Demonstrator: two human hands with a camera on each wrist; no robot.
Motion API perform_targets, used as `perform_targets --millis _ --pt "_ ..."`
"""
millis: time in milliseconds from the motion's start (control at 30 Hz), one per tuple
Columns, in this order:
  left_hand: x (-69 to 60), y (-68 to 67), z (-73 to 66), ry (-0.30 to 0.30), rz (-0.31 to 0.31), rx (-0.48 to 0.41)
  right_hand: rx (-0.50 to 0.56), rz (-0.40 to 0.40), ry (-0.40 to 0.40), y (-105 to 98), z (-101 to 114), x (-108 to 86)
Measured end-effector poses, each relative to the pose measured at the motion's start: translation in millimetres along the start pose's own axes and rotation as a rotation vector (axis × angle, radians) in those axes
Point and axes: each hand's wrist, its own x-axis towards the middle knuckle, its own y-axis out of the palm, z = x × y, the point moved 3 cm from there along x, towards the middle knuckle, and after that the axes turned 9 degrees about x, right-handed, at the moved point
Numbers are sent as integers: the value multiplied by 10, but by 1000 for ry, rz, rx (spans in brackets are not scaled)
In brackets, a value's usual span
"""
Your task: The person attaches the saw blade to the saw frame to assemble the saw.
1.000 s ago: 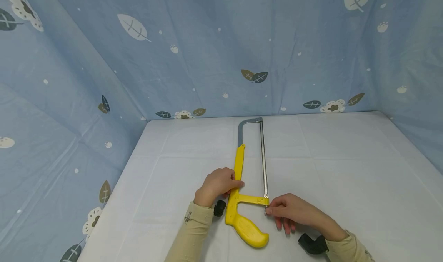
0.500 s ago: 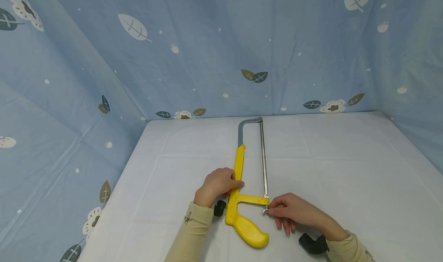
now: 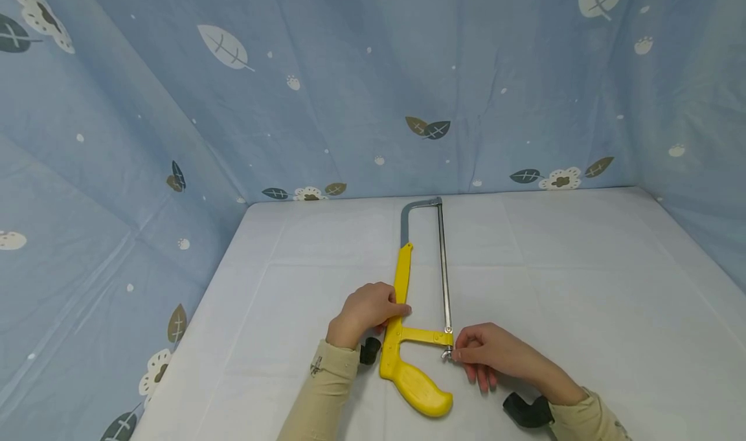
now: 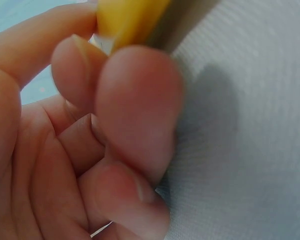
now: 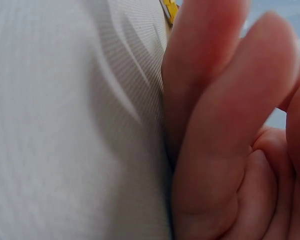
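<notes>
My right hand (image 3: 495, 351) has drawn its fingertips slightly rightward over the past second, baring part of the silver metal wing nut (image 3: 446, 355) they covered; the saw has not shifted. Thumb and forefinger close together at the nut's right side in what looks like a pinch, the other fingers loose below. My left hand (image 3: 368, 308) grips the yellow-and-grey metal hacksaw (image 3: 419, 389), thumb over its spine. It lies around mid-table on white cloth (image 3: 583, 298), handle near, slim metal blade (image 3: 445, 269) on the right. Backing the nut off too far could, I judge, slacken the blade or let it spring free; a weak left hold could let the frame twist. Open cloth stretches left and right; the far tip sits just short of the blue leaf-printed curtain (image 3: 350, 104).
</notes>
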Motion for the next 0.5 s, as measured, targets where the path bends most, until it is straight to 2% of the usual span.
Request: perform_targets --millis 167,500 --pt "-15 11 -3 8 2 -9 3 7 19 6 -20 -7" --pt "-27 -11 -14 15 -8 -8 -16 26 -1 20 9 -8"
